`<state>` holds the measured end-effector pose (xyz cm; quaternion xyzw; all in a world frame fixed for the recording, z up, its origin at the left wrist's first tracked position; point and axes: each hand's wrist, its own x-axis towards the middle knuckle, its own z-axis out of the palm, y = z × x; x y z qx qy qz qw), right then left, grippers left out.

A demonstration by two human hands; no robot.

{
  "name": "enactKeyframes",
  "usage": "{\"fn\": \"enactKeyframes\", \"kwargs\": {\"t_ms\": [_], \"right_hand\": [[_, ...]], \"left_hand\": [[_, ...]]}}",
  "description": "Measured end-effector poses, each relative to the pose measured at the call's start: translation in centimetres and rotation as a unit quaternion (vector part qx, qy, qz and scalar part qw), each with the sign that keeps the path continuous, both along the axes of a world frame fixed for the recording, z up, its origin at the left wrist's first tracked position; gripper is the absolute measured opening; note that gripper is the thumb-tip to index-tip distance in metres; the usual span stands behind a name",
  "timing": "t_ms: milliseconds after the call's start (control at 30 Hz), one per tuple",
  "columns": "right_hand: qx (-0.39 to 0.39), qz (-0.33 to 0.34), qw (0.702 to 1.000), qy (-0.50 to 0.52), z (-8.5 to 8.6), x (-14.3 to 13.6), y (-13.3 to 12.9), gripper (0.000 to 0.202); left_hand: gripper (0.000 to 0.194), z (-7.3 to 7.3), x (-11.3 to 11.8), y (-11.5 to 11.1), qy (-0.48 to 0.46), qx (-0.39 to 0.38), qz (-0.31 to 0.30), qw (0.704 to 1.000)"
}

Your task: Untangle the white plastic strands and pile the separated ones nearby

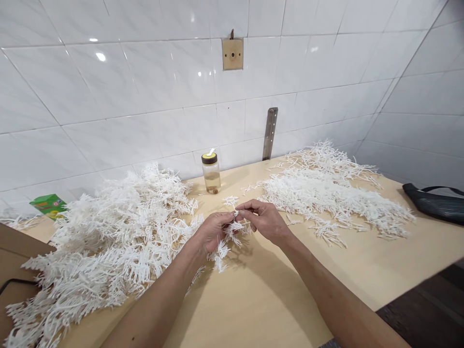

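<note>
Both hands meet above the middle of the table. My left hand (213,230) is closed on a white branched piece (232,233), whose feathery sprigs hang below the fingers. At the top of that piece, my right hand (264,220) pinches with thumb and forefinger, touching the left fingertips. A large heap of similar white branched pieces (119,237) lies to the left, and another, flatter heap (326,193) lies to the right. Fine detail between the fingertips is too small to make out.
A clear bottle (211,175) with a black and yellow lid stands behind the hands. A metal strip (270,134) leans on the tiled wall. At the left are a green box (48,205) and a brown carton (18,251); a black bag (435,203) lies far right.
</note>
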<state>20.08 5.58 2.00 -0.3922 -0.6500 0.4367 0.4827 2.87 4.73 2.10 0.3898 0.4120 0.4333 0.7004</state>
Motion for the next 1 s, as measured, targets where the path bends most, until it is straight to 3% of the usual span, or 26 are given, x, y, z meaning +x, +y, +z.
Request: {"fn": "enactKeyframes", "kwargs": {"t_ms": [167,500,600,767,1000], "right_hand": [[-0.029,0.046,0.998,0.045,0.5,0.1,-0.2,0.026],[-0.016,0.033,0.999,0.037,0.5,0.6,0.0,0.026],[-0.008,0.020,1.000,0.010,0.7,0.8,-0.1,0.024],[-0.002,-0.012,1.000,-0.024,0.9,0.9,-0.2,0.022],[-0.033,0.033,0.998,-0.038,0.8,1.1,-0.1,0.027]], "left_hand": [[0.022,0.2,-0.1,0.2,0.015,-0.024,0.028,0.999],[0.034,-0.1,-0.6,0.4,0.032,0.059,-0.036,0.997],[0.034,-0.2,-0.4,0.2,0.112,0.134,-0.007,0.985],[0.027,-0.2,0.1,-0.1,0.236,0.240,0.064,0.939],[0.034,0.1,0.6,-0.5,0.127,0.190,0.059,0.972]]}}
